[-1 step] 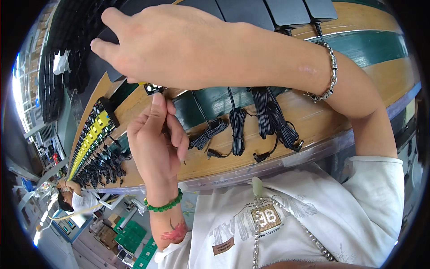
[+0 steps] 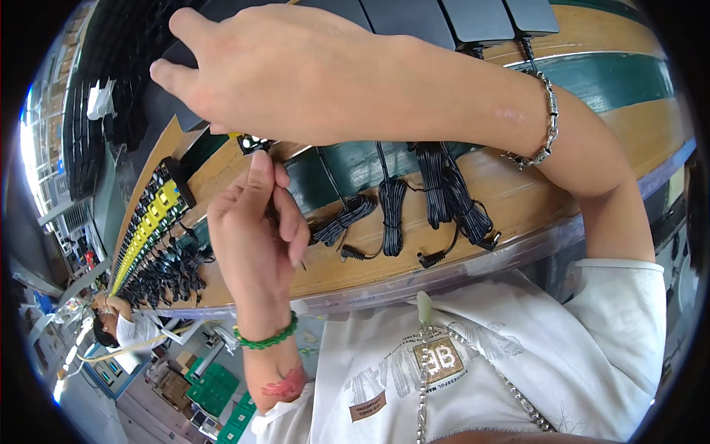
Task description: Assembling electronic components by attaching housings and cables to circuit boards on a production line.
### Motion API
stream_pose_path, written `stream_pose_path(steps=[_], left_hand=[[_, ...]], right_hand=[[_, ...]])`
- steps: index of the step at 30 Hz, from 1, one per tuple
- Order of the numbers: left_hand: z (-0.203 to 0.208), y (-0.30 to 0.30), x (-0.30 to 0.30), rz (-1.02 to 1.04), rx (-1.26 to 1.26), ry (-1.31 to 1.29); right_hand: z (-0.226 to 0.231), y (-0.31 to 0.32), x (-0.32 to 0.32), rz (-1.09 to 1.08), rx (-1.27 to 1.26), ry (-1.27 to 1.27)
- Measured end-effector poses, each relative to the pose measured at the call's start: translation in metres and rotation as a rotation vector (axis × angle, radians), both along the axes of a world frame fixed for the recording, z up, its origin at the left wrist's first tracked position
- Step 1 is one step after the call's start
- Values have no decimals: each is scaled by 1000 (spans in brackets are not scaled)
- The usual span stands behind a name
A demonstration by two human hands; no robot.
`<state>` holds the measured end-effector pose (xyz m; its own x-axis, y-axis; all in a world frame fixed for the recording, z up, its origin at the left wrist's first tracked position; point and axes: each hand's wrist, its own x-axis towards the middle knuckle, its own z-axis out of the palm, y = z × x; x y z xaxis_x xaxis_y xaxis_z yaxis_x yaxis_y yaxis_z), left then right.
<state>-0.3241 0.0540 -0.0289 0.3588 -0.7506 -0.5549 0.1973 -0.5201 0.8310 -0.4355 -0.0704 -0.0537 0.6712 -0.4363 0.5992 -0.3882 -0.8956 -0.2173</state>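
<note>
My left hand [image 2: 255,222], with a green bead bracelet, is closed, its thumb pressed to a small circuit board [image 2: 255,145] with yellow and pale parts. My right hand [image 2: 251,74] reaches in from the right, palm down, right over that board and hides most of it. Two of its fingers stretch out to the left; the others bend down out of sight, so whatever they grip is hidden. Beside my left hand lie bundled black cables [image 2: 392,214] with barrel plugs [image 2: 433,259]. Black power adapter cases [image 2: 477,21] lie beyond my right forearm.
A long row of yellow-and-black circuit boards [image 2: 159,207] with cables lines the bench [image 2: 510,196] at left. Black trays [image 2: 96,52] stand beyond it. Another person [image 2: 122,325] sits farther down the bench. Green crates [image 2: 211,388] and cardboard boxes stand on the floor.
My left hand and forearm have shifted very slightly to the left. My right hand stays practically where it was, and the cables and cases lie unchanged.
</note>
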Motion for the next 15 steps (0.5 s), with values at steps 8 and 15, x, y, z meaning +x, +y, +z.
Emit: stream_pose_path(steps=[8, 15], left_hand=[[-5, 2, -10, 35, -60, 66], [-21, 14, -5, 28, -148, 152]], right_hand=[[-10, -12, 11, 112, -40, -140], [21, 3, -27, 227, -1, 391]])
